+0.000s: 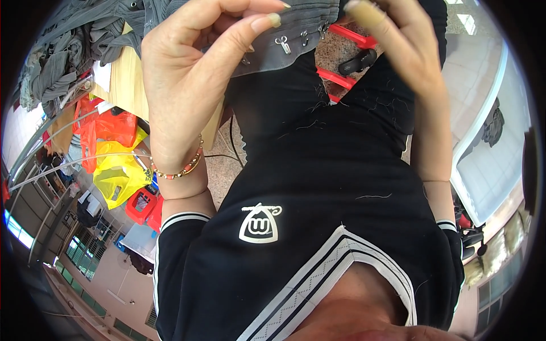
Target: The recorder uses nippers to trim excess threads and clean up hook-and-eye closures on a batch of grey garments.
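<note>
A grey fabric piece [264,59] lies over my lap near the top of the view. Several small bent-wire metal hooks [282,45] sit along it. Over its left part is my left hand [196,65], thumb and forefinger drawn close together in a pinch. Anything between those fingertips is too small to make out. Across from it, beyond the fabric's right end, my right hand [406,48] is smeared by motion, its fingertips partly cut off by the upper edge. What it holds, if anything, cannot be made out.
Grey garments [62,57] are heaped at the far left beside a wooden board [128,79]. Below hang red [111,128] and yellow plastic bags [119,179], above a red basket [139,206]. A red frame [355,37] with a black part shows between my legs. A white tray [483,125] stands right.
</note>
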The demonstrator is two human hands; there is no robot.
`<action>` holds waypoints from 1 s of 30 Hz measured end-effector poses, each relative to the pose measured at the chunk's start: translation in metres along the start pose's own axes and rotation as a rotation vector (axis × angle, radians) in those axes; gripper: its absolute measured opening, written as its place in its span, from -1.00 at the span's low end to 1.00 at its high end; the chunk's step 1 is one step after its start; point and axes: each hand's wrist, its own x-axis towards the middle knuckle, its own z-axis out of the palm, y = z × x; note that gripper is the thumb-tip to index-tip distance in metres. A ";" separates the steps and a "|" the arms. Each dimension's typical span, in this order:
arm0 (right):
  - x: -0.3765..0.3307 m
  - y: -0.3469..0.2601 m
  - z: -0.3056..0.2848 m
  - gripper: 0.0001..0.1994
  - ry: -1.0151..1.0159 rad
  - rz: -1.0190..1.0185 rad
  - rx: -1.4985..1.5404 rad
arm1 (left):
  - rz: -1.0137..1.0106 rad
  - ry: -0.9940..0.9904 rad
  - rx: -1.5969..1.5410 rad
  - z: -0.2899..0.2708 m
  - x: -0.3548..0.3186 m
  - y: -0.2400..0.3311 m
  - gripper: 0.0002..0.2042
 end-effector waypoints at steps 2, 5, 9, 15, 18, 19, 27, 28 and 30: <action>0.019 -0.051 0.021 -0.69 -0.180 0.327 -0.342 | 0.004 0.012 -0.016 -0.001 -0.001 -0.001 -0.85; 0.021 -0.065 0.026 -0.66 -0.382 0.573 -0.717 | 0.010 0.009 -0.031 0.000 0.001 0.000 -0.85; 0.019 -0.062 0.030 -0.61 -0.351 0.532 -0.693 | -0.407 0.126 -0.146 0.022 0.002 0.043 -0.94; 0.021 -0.061 0.033 -0.61 -0.369 0.556 -0.738 | -0.405 0.149 -0.192 0.022 0.004 0.040 -0.88; 0.021 -0.060 0.033 -0.60 -0.408 0.526 -0.784 | -0.393 0.140 -0.189 0.021 0.004 0.039 -0.89; 0.022 -0.060 0.033 -0.60 -0.411 0.526 -0.783 | -0.393 0.142 -0.190 0.021 0.004 0.039 -0.89; 0.022 -0.058 0.037 -0.66 -0.395 0.466 -0.799 | -0.351 0.089 -0.189 0.016 0.007 0.038 -0.89; 0.022 -0.058 0.037 -0.66 -0.399 0.467 -0.796 | -0.354 0.093 -0.190 0.015 0.006 0.038 -0.89; 0.022 -0.057 0.035 -0.67 -0.422 0.444 -0.856 | -0.338 0.194 -0.415 0.014 0.003 0.036 -0.87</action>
